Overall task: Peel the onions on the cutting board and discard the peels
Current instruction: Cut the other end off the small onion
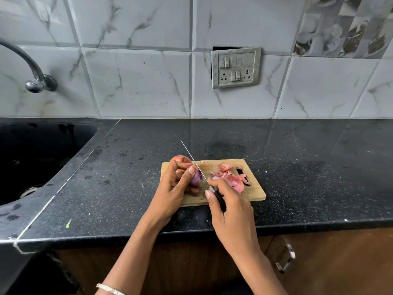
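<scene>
On cutting board [253,193]: onion [196,177], knife [194,163].

2 onions [195,176]; 1 knife [192,159]; 1 board [255,191]; peels [231,177] approx 5 pcs

bare forearms, thin silver bracelet [110,289] on the left wrist

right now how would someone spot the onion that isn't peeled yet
Find the wooden cutting board on the black counter. At its far left corner, behind the left hand, sits an onion. Unlike the glossy purple one being held, it has dry orange-brown skin.
</scene>
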Demonstrator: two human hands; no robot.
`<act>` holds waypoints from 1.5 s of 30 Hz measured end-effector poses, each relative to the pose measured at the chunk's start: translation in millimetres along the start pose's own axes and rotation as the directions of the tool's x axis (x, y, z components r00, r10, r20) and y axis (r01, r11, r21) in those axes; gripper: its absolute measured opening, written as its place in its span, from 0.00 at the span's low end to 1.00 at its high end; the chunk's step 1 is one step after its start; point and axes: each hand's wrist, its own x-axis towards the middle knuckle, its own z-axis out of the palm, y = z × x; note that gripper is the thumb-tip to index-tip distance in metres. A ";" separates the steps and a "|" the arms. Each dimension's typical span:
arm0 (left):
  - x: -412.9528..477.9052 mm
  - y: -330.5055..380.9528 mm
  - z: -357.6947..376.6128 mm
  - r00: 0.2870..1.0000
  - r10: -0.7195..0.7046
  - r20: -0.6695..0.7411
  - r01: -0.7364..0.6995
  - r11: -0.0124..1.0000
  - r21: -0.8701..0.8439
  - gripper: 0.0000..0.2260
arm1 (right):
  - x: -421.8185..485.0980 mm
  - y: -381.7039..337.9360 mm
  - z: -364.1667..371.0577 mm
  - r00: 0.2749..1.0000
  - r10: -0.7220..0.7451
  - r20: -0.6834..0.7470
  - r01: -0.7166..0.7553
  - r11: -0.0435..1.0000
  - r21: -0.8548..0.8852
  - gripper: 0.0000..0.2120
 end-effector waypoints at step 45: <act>2.1 -4.4 -6.6 0.999 -0.006 -0.040 0.007 1.000 0.014 0.14 | -18.6 -7.6 -2.8 0.996 -0.052 -0.073 0.035 0.974 -0.222 0.12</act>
